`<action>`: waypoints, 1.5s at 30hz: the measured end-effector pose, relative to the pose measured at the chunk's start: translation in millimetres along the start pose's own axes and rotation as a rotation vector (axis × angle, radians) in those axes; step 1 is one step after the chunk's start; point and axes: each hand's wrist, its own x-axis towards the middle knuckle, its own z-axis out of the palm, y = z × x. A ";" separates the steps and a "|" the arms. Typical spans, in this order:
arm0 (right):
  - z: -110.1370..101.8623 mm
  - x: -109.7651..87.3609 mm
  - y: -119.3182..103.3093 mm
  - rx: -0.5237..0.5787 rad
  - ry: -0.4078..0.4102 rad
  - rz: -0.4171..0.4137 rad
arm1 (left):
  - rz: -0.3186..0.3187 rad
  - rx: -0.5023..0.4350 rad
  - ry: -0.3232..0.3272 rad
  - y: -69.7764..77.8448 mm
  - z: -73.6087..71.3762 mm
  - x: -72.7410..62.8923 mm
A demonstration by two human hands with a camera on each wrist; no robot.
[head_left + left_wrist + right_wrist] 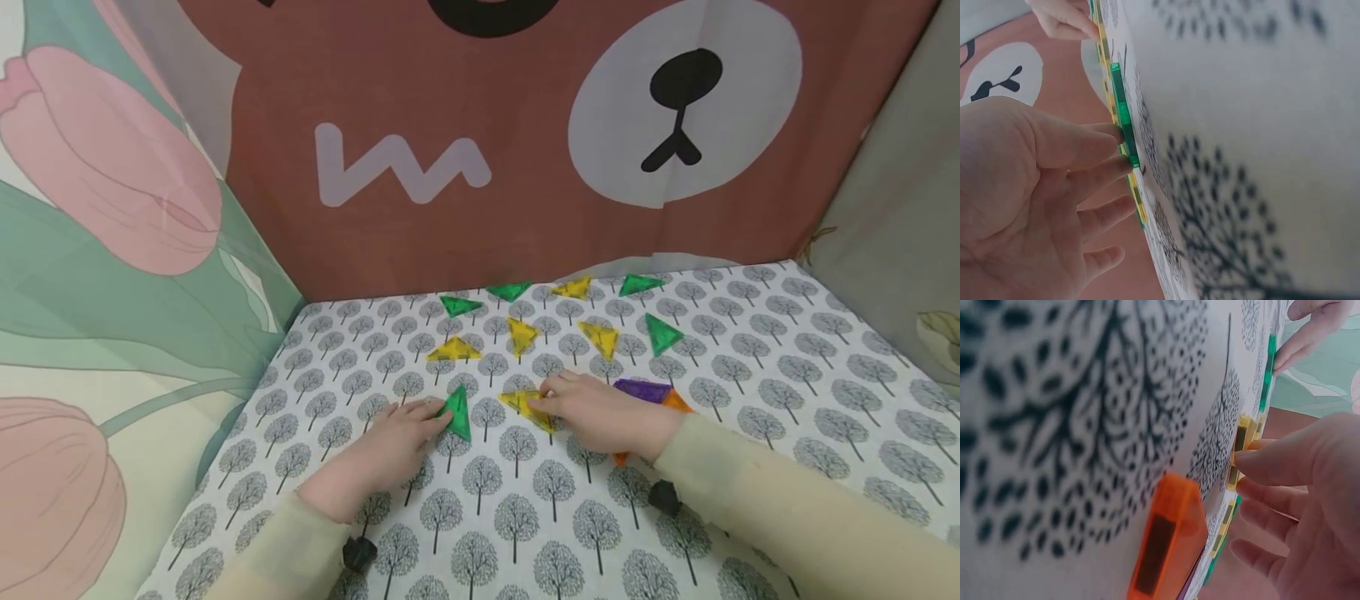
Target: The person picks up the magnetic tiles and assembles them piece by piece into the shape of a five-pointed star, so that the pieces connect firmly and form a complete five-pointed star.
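Note:
At the middle of the cloth, my left hand (401, 437) touches the left edge of a green triangular magnetic tile (459, 412) with its thumb and fingertips, fingers fairly straight. In the left wrist view that green tile (1124, 115) lies flat, seen edge-on. Just to the right, my right hand (592, 408) pinches a yellow triangular magnetic tile (528, 408) by its right side. The right wrist view shows the thumb against the edge of this yellow tile (1242, 440). Partly hidden under the right forearm are a purple tile (641, 390) and orange tiles (677, 402).
Beyond the hands lie several loose triangles, among them yellow tiles (453, 350) and green tiles (663, 335), in two uneven rows. The tree-print cloth (517, 521) ends at a bear-print curtain (420, 242). A tulip-print curtain (150, 333) borders the left side.

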 end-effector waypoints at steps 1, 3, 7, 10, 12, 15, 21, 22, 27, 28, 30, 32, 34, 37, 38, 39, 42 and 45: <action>0.3 0.0 -0.4 0.004 -0.010 0.008 | 0.006 0.003 0.003 1.4 0.5 0.6; 0.5 0.0 -1.6 0.016 -0.031 0.025 | 0.015 0.016 0.002 4.3 1.5 1.6; 0.9 -1.0 -4.4 0.030 -0.037 0.032 | 0.032 0.038 -0.001 9.7 3.2 3.6; 1.0 -1.7 -6.9 0.012 -0.006 0.019 | 0.045 0.038 0.000 13.8 4.0 4.9; 1.2 -2.1 -8.6 0.004 0.022 0.006 | 0.053 0.045 -0.001 16.5 4.2 6.3; 1.0 -3.1 -11.3 -0.003 0.034 0.016 | 0.052 0.051 -0.016 20.1 4.4 8.9; 1.5 -2.7 -17.8 -0.018 0.029 0.051 | 0.067 0.075 -0.024 24.0 5.4 12.4; 1.7 -2.5 -19.1 -0.023 0.030 0.048 | 0.069 0.074 -0.027 24.7 5.4 12.8; 3.6 -1.2 -24.2 -0.038 0.044 0.029 | 0.084 0.081 -0.047 28.4 4.1 14.2; 4.0 -0.8 -24.7 -0.043 0.047 0.028 | 0.084 0.080 -0.050 29.2 3.7 14.5; 4.8 0.3 -25.1 -0.040 0.055 0.025 | 0.085 0.086 -0.057 30.3 3.6 15.1; 5.3 0.9 -24.8 -0.051 0.060 0.019 | 0.082 0.083 -0.062 31.6 3.7 16.3; 6.2 1.6 -24.2 -0.063 0.059 0.015 | 0.082 0.089 -0.067 32.6 3.8 17.6; 6.6 1.9 -23.8 -0.075 0.051 0.017 | 0.081 0.092 -0.070 33.8 4.5 19.7; 6.7 2.1 -23.6 -0.078 0.046 0.022 | 0.082 0.092 -0.069 34.4 4.5 20.3; 6.8 2.1 -23.6 -0.075 0.043 0.026 | 0.081 0.091 -0.070 35.1 4.4 20.8; 5.9 2.2 -24.3 -0.062 0.047 0.027 | 0.081 0.086 -0.073 36.6 4.8 22.6; 4.1 2.7 -25.9 -0.057 0.044 0.026 | 0.081 0.079 -0.080 37.6 5.6 24.3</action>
